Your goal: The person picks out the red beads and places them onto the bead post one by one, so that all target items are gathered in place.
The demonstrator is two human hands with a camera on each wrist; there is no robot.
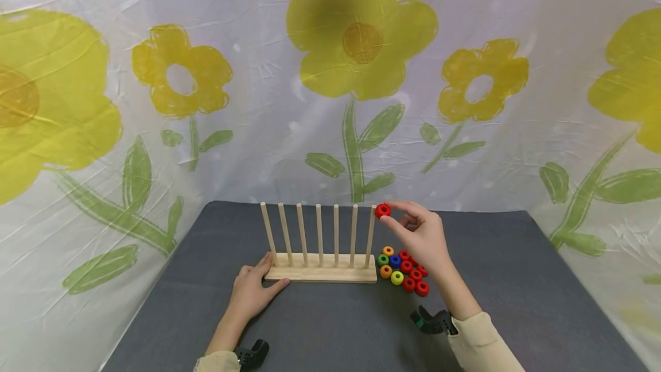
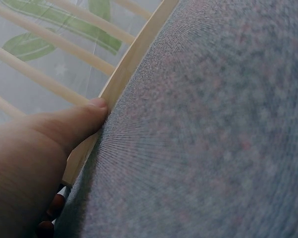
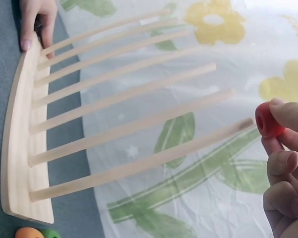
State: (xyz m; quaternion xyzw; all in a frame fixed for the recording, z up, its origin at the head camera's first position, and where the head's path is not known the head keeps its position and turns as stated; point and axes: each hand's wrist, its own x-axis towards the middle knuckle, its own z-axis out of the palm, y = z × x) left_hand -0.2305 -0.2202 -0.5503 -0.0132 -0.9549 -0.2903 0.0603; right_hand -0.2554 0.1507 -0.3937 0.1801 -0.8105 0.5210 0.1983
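Right fingers (image 3: 290, 113) pinched a red ring (image 3: 269, 120) beside the rack's (image 1: 320, 274) rightmost peg tip (image 3: 247, 124); left fingers (image 1: 276, 287) gripped the rack's left end. Desk (image 1: 320, 326) spread before its long, crosswise edge; pegs (image 1: 319, 237) pointed up.

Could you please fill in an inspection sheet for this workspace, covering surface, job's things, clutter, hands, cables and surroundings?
Surface: dark grey cloth-covered tabletop, flat.
Job's things: pale rectangular wooden board with seven upright round wooden pegs, all bare; close group of red, orange, green, blue and yellow ring-shaped beads beside its right end.
Clutter: nothing seen.
Left hand: holds the board's left end.
Right hand: pinches one red ring-shaped bead near the rightmost peg's tip, not threaded on it; whether they touch is unclear.
Cables: nothing seen.
Surroundings: wrinkled pale sheet with large yellow flowers.
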